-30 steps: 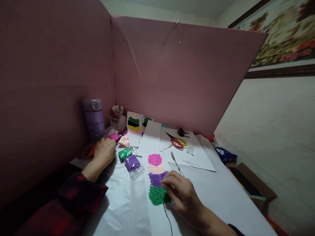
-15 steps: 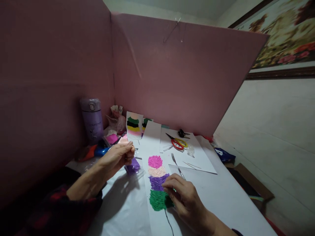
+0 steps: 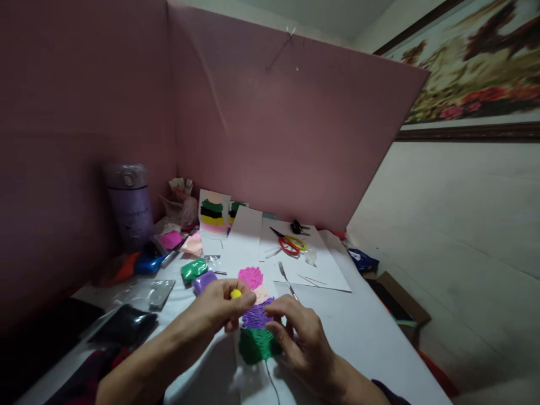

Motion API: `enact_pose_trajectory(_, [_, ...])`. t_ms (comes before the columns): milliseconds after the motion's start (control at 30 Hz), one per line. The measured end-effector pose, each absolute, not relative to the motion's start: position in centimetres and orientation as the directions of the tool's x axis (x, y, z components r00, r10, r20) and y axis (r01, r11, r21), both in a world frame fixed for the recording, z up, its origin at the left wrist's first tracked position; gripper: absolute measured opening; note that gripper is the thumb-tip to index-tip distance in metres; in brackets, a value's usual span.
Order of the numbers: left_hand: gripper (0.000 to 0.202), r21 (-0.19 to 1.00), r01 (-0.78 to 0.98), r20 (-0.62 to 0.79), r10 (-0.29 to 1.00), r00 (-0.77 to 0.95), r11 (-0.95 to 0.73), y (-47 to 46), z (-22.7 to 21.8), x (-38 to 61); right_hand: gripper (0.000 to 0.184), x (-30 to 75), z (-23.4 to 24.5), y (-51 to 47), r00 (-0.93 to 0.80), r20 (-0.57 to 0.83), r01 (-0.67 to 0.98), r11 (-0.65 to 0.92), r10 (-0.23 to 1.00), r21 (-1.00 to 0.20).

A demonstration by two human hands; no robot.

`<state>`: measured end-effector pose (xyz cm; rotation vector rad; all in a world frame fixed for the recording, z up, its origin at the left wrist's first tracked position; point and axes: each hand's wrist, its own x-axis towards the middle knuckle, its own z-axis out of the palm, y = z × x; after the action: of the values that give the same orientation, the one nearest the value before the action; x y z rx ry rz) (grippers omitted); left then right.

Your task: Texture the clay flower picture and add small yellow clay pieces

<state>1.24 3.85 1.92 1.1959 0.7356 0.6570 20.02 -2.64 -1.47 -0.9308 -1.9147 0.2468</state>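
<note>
My left hand (image 3: 225, 304) is closed on a small lump of yellow clay (image 3: 235, 293), which shows between thumb and fingers. Close to it, my right hand (image 3: 301, 332) has thumb and fingertips drawn together; whatever they hold, if anything, is too small to make out. Below both hands lies a white card strip with textured clay patches: pink (image 3: 250, 277), pale peach (image 3: 262, 294), purple (image 3: 255, 316) and green (image 3: 254, 344). A thin dark line (image 3: 272, 379) runs down from the green patch. My hands partly cover the peach and purple patches.
Clay packets in green (image 3: 194, 270), purple (image 3: 204, 280) and black (image 3: 124, 326) lie left. Behind stand a purple bottle (image 3: 131, 216) and a striped clay card (image 3: 213, 216). A fork (image 3: 287, 278) and red-and-yellow scissors (image 3: 290, 245) lie right. Pink panels (image 3: 261, 129) enclose the back and left.
My left hand has come down and right, near my right hand, and the yellow clay now shows in it. My view has turned slightly right; green and black packets are uncovered.
</note>
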Motion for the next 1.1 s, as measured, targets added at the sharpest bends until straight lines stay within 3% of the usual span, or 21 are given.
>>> enact_pose_trajectory(100, [0.052,0.982,0.049,-0.169,0.752,0.638,0.180,2.3,1.1,2.6,0.020,19.8,-1.6,-2.8,-0.244,0.699,0.470,0.713,0.672,-0.521])
enact_pose_trajectory(367, [0.051,0.973,0.192,0.003,0.838,0.546,-0.128,0.9,1.0,3.2,0.022,19.6,-1.6,-3.2,-0.226,0.732,0.436,0.739,0.642,-0.514])
enact_pose_trajectory(567, [0.049,0.976,0.186,-0.014,0.814,0.581,-0.115,0.8,0.5,3.4,0.017,19.5,-1.4,-3.1,-0.222,0.732,0.377,0.749,0.644,-0.545])
enact_pose_trajectory(833, [0.046,0.956,0.244,-0.015,0.807,0.590,-0.161,0.9,-0.2,3.2,0.012,19.4,-1.6,-3.6,-0.197,0.666,0.452,0.669,0.720,-0.590])
enact_pose_trajectory(1100, [0.025,0.894,0.128,0.283,0.764,0.580,-0.428,0.7,0.5,3.1,0.007,20.6,-1.4,-2.2,0.030,0.655,0.542,0.539,0.755,-0.645])
